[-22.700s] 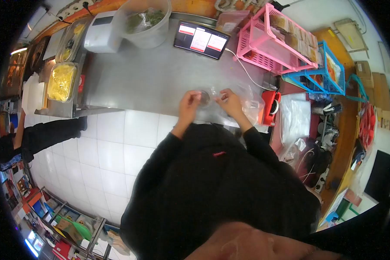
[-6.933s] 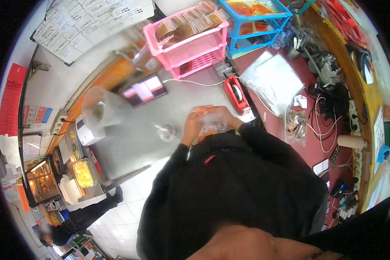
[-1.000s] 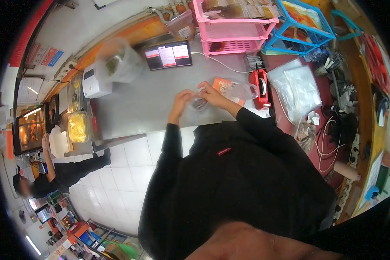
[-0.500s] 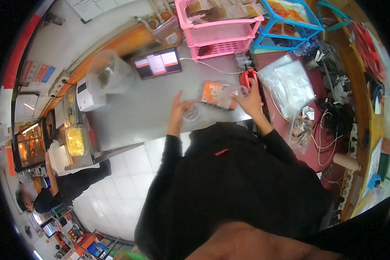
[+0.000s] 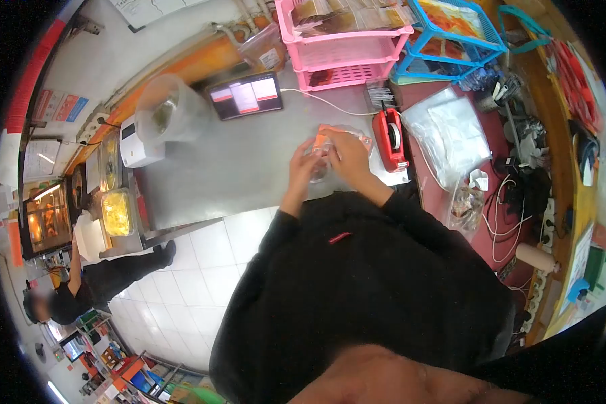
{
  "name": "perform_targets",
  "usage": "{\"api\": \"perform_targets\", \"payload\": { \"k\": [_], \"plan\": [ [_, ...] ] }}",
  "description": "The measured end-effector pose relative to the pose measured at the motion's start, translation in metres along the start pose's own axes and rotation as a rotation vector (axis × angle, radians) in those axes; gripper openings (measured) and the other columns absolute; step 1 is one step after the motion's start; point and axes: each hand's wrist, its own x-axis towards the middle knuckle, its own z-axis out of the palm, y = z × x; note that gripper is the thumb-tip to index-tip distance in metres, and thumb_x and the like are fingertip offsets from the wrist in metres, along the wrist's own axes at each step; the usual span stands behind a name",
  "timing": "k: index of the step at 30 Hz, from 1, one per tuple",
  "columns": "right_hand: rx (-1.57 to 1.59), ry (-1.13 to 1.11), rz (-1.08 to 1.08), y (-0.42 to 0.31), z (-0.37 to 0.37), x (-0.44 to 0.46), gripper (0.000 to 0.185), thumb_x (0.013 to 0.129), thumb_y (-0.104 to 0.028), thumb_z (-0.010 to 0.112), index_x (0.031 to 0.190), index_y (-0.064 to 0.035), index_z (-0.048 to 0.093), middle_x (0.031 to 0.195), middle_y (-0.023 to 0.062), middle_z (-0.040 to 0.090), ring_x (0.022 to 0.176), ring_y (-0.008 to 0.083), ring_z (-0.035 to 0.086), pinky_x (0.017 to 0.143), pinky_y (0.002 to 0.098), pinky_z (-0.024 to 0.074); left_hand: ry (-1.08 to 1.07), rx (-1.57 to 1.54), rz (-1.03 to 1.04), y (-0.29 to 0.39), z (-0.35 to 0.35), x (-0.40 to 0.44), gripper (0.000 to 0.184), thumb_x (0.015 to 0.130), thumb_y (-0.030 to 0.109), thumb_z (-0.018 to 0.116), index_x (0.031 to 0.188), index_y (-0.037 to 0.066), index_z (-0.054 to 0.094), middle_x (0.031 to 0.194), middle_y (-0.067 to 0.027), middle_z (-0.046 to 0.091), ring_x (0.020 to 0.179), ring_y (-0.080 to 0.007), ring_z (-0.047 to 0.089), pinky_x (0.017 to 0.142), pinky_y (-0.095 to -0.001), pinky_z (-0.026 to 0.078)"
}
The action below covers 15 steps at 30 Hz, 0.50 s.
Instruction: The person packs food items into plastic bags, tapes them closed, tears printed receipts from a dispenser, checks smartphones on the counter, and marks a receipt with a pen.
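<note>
My left hand [image 5: 304, 165] is at the front of the steel counter, fingers curled round a small clear round plastic cup [image 5: 318, 173]. Close against it, my right hand [image 5: 350, 156] is closed, its fingertips partly hidden beside the cup. Thin clear plastic, like a bag [image 5: 365, 140], shows past the knuckles of the right hand, which appears to hold it. Behind both hands lies an orange printed box [image 5: 324, 138], mostly covered by the right hand and the plastic. A red tape dispenser [image 5: 392, 140] stands to the right of my right hand.
A tablet [image 5: 246, 96] lies at the back, its white cable running right. Pink [image 5: 343, 50] and blue [image 5: 444, 40] tiered racks hold packets. Clear bags [image 5: 448, 131] lie right. A large translucent tub [image 5: 172, 111] and white device [image 5: 139, 145] stand left. Another person [image 5: 108, 279] works far left.
My right hand has moved left from beside the tape dispenser to meet my left hand. My left hand has shifted right with the cup. More of the orange box is now covered.
</note>
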Motion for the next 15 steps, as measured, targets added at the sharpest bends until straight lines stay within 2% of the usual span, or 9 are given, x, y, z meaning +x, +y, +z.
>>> {"api": "perform_targets", "payload": {
  "k": [2, 5, 8, 10, 11, 13, 15],
  "plan": [
    [0.248, -0.031, 0.157, 0.000, 0.000, 0.000, 0.042, 0.084, -0.003, 0.051, 0.126, -0.0062, 0.050, 0.101, 0.0141, 0.064, 0.067, 0.0247, 0.061, 0.062, 0.0359, 0.0464, -0.001, -0.028, -0.024, -0.004, 0.000, 0.002, 0.052, 0.091, 0.031, 0.060, 0.137, 0.009, 0.046, 0.101, -0.0096, 0.069, 0.078, -0.0098, 0.061, 0.067, -0.0225, 0.043],
    [0.537, -0.122, 0.606, -0.022, -0.021, 0.013, 0.053, 0.084, -0.006, 0.055, 0.135, -0.0070, 0.043, 0.101, 0.0191, 0.064, 0.072, 0.0312, 0.063, 0.065, 0.0377, 0.0477, -0.008, -0.129, -0.063, -0.004, 0.002, 0.001, 0.051, 0.091, 0.029, 0.061, 0.136, 0.010, 0.047, 0.106, -0.0087, 0.067, 0.080, -0.0106, 0.062, 0.068, -0.0235, 0.044],
    [0.182, -0.506, 0.419, 0.007, -0.006, -0.005, 0.069, 0.083, -0.010, 0.057, 0.146, -0.0106, 0.029, 0.103, 0.0231, 0.063, 0.074, 0.0360, 0.064, 0.067, 0.0389, 0.0485, 0.006, -0.180, -0.093, -0.022, -0.002, 0.008, 0.053, 0.092, 0.027, 0.061, 0.138, 0.008, 0.044, 0.109, -0.0087, 0.064, 0.084, -0.0112, 0.062, 0.068, -0.0242, 0.045],
    [0.178, -0.644, 0.412, -0.004, -0.008, -0.005, 0.075, 0.082, -0.010, 0.058, 0.149, -0.0125, 0.023, 0.102, 0.0233, 0.063, 0.074, 0.0369, 0.063, 0.068, 0.0388, 0.0485, 0.006, -0.145, -0.087, -0.025, 0.002, 0.010, 0.059, 0.092, 0.025, 0.060, 0.143, 0.006, 0.037, 0.112, -0.0093, 0.062, 0.087, -0.0123, 0.062, 0.069, -0.0257, 0.047],
    [0.175, -0.712, 0.407, -0.007, -0.011, -0.003, 0.078, 0.082, -0.011, 0.058, 0.150, -0.0135, 0.020, 0.101, 0.0234, 0.063, 0.074, 0.0374, 0.063, 0.068, 0.0388, 0.0485, -0.009, -0.107, -0.103, -0.026, 0.002, 0.010, 0.060, 0.093, 0.025, 0.059, 0.144, 0.005, 0.034, 0.113, -0.0095, 0.061, 0.089, -0.0135, 0.061, 0.073, -0.0273, 0.047],
    [0.313, -0.677, 0.349, -0.004, -0.022, 0.001, 0.082, 0.082, -0.012, 0.060, 0.151, -0.0149, 0.015, 0.099, 0.0232, 0.064, 0.075, 0.0363, 0.064, 0.069, 0.0389, 0.0490, -0.034, -0.031, -0.133, -0.014, 0.005, 0.004, 0.064, 0.095, 0.025, 0.056, 0.147, 0.004, 0.026, 0.117, -0.0098, 0.059, 0.094, -0.0159, 0.060, 0.081, -0.0305, 0.047],
    [0.473, -0.674, 0.307, 0.004, -0.030, 0.003, 0.083, 0.082, -0.013, 0.060, 0.151, -0.0158, 0.015, 0.095, 0.0227, 0.065, 0.077, 0.0360, 0.064, 0.071, 0.0400, 0.0498, -0.048, -0.053, -0.125, -0.001, 0.014, -0.001, 0.065, 0.095, 0.022, 0.054, 0.149, 0.004, 0.022, 0.114, -0.0092, 0.060, 0.093, -0.0158, 0.059, 0.082, -0.0302, 0.046]
  ]
}}
